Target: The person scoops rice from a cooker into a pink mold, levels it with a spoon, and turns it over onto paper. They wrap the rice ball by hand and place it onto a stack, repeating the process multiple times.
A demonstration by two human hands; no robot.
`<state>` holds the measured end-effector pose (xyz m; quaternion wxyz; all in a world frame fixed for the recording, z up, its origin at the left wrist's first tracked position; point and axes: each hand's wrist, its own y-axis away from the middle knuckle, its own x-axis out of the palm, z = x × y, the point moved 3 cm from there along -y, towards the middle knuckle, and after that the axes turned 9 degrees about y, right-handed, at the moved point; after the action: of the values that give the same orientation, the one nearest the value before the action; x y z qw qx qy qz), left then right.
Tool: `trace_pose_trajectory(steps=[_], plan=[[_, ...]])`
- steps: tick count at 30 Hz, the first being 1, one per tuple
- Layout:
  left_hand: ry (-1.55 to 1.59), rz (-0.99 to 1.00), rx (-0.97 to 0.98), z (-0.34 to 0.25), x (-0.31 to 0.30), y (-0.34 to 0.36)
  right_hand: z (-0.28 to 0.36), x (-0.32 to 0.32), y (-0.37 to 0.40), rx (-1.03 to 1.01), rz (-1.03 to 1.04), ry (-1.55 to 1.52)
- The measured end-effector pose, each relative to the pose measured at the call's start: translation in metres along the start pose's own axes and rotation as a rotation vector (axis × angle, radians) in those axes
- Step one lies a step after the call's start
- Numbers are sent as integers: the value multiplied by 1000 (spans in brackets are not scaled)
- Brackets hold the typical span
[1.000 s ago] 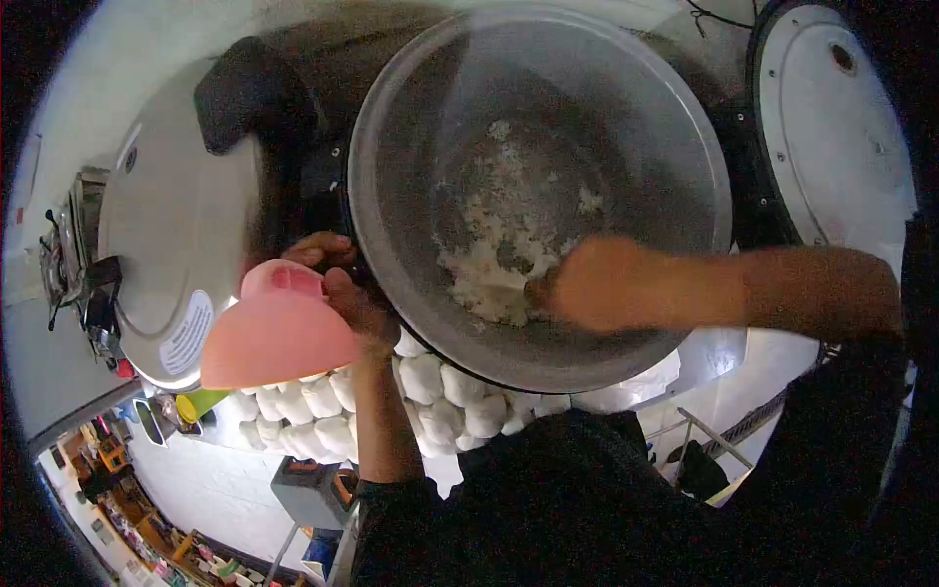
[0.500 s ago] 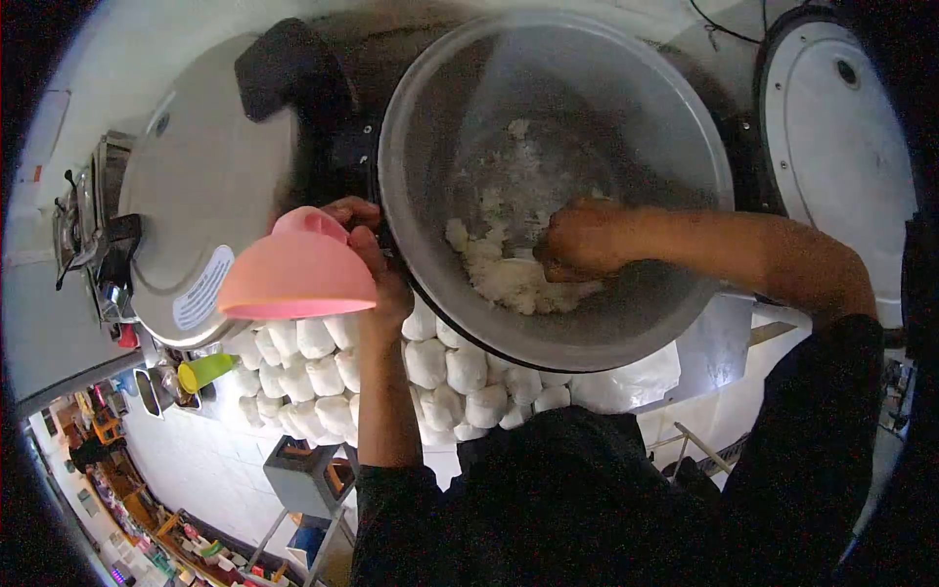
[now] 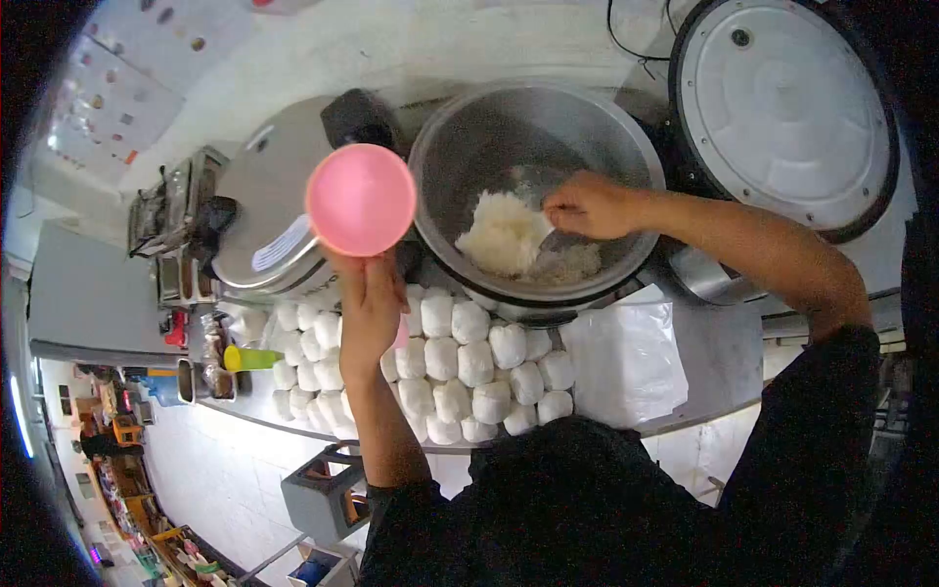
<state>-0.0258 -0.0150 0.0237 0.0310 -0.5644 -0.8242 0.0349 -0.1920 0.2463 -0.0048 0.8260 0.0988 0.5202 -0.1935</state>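
Note:
My left hand (image 3: 368, 303) holds a pink plastic cup (image 3: 360, 199) up beside a large metal pot, its open mouth turned toward me and nothing visible inside. My right hand (image 3: 589, 205) reaches into the pot (image 3: 641, 161) from the right with its fingers closed. What those fingers grip is hard to see; a greyish edge shows just below them. Next to them rises a heap of white cooked rice (image 3: 501, 235), and more rice lies scattered on the pot's bottom.
Rows of white wrapped bundles (image 3: 452, 357) fill the counter before the pot. A stack of clear plastic bags (image 3: 631, 362) lies to their right. One closed cooker (image 3: 279, 186) stands left, and a round lid (image 3: 787, 112) is at right. A yellow-green cup (image 3: 252, 358) lies at left.
The pink cup has turned from mouth-down to mouth toward me. Rice in the pot is now gathered in a taller heap beside my right hand. My view has shifted.

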Motion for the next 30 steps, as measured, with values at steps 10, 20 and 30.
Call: trace_pose_trajectory(steps=[10,20,30], plan=[[-144,456,-370,5,60,-23,28,-85,39,229,-415,106],[-169,814,-493,-17,61,-40,67,-58,91,348,-451,1117],[-147,840,-683,-14,38,-44,-10,-62,4,612,-137,360]])
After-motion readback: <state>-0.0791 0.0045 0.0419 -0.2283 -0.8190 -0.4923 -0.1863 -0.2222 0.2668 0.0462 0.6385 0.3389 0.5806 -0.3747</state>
